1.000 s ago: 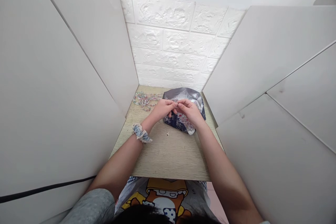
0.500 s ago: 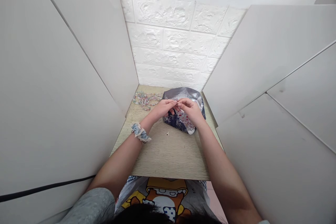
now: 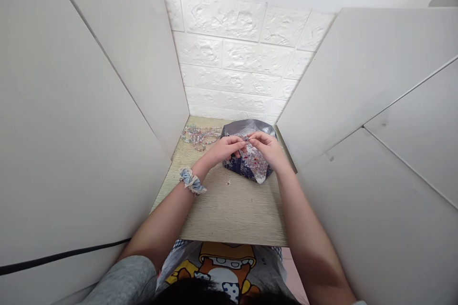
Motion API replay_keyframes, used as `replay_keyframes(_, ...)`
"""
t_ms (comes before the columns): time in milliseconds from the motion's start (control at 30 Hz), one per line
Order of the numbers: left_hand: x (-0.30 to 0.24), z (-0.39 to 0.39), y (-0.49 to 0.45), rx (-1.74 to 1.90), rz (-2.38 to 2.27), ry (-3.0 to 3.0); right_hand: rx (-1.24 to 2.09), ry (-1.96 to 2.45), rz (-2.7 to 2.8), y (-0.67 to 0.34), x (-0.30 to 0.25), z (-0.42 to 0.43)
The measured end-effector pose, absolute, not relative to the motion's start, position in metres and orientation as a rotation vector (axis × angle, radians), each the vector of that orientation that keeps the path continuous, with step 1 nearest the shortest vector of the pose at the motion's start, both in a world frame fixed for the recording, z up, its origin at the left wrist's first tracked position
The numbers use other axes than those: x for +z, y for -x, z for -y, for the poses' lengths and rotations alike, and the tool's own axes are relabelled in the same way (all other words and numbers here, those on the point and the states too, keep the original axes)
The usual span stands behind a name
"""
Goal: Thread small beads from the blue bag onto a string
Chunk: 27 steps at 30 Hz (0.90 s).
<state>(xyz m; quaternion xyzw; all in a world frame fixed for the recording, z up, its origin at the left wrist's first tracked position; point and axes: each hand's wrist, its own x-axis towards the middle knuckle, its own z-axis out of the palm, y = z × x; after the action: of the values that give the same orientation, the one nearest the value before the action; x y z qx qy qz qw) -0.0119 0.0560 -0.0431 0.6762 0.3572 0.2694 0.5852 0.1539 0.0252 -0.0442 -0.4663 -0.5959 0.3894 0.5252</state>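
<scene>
Both hands are raised over a dark blue patterned bag with a silver lining [image 3: 234,127], which holds many small clear and red beads [image 3: 255,161]. My left hand [image 3: 229,147] pinches with thumb and forefinger; whatever is between the fingertips is too small to name. Just to its right, my right hand [image 3: 267,147] also has thumb and fingertips drawn together in a pinch, and its contents cannot be made out. A narrow gap separates the two sets of fingertips. Strings of pastel beads [image 3: 199,136] lie in a heap left of the bag.
A tiny metallic piece [image 3: 229,183] lies on the wood-grain tabletop [image 3: 236,214] in front of the bag. White panels [image 3: 143,57] close in on the left and right, and a white brick-pattern wall [image 3: 243,57] stands behind. A black cable [image 3: 64,256] runs at lower left.
My right hand has moved a little to the right, away from the left fingertips, uncovering more of the beads in the bag. My left hand has hardly moved.
</scene>
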Motion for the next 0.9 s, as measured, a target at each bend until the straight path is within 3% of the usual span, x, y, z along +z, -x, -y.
replay_keyframes(400,-0.044,-0.057,0.010,0.747,-0.745,-1.400,0.912,1.137,1.446,-0.148,-0.046,-0.026)
replay_keyframes(633,-0.043,-0.059,0.012,0.867,-0.886,-1.351,0.304,1.677,1.941,-0.153,-0.072,-0.035)
replay_keyframes(900,-0.038,-0.057,0.011,0.911,-0.953,-1.391,0.100,1.858,2.158,-0.145,-0.076,-0.033)
